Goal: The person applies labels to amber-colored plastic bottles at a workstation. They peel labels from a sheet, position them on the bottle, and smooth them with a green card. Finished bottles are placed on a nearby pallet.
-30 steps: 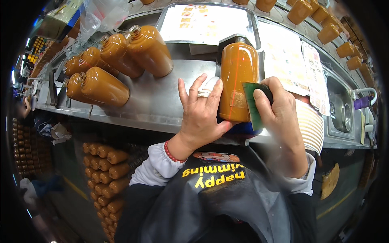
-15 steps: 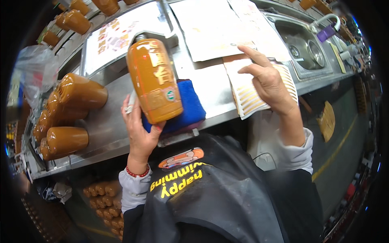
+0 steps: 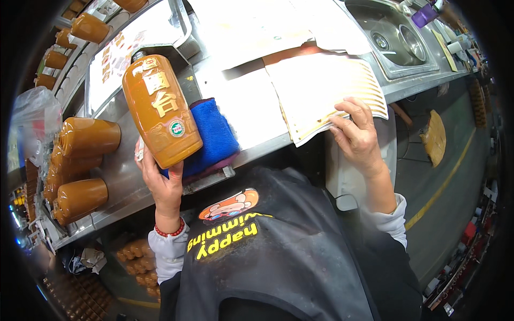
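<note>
We see a long, shiny metal table with a sink near its right end. By its near edge, just left of the sink, lies a stack of white sheets with gold stripes. Next in size is a big brown bottle. It lies on the left half of the table, its neck toward the far edge and its bottom toward the near edge. More brown bottles are crowded at the left end. A folded blue cloth sits by the near edge, right beside the bottle, and seems to go under it.

Our left hand curls around the bottom of the big bottle and holds it. Our right hand is at the near edge of the stack, thumb and fingers close together. We can't tell if a sheet is between them. The smallest thing is a round green and white sticker low on the bottle.

We think this step is keeping the bottle steady while we feel for a sheet. The next move calls for a soft, small pinch, so just one sheet comes up.
</note>
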The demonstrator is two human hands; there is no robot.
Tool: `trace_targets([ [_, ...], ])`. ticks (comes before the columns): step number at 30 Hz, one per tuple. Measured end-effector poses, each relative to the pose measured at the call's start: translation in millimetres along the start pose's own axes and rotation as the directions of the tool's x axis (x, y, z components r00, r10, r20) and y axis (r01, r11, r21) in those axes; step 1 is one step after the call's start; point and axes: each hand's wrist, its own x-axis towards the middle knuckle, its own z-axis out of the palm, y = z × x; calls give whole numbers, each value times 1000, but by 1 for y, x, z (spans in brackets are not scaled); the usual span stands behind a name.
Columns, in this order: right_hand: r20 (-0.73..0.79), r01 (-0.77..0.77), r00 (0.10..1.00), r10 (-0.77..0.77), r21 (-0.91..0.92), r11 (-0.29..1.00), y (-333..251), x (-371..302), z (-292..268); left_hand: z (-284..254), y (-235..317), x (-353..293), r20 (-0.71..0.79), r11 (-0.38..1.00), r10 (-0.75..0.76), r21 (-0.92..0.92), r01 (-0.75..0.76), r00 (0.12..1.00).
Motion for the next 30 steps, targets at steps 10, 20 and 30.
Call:
trace_targets([
  [10,10,51,999,-51,16,999,4,-6,6,2,3,-2,-25,999,10,30,-9,1000],
  [20,-64,47,997,-47,-3,999,4,-9,14,2,2,-2,-29,1000,-1,-12,1,1000],
  [30,-55,19,998,-22,-56,998,6,-13,17,3,-2,-4,-25,1000,-13,-21,12,1000],
])
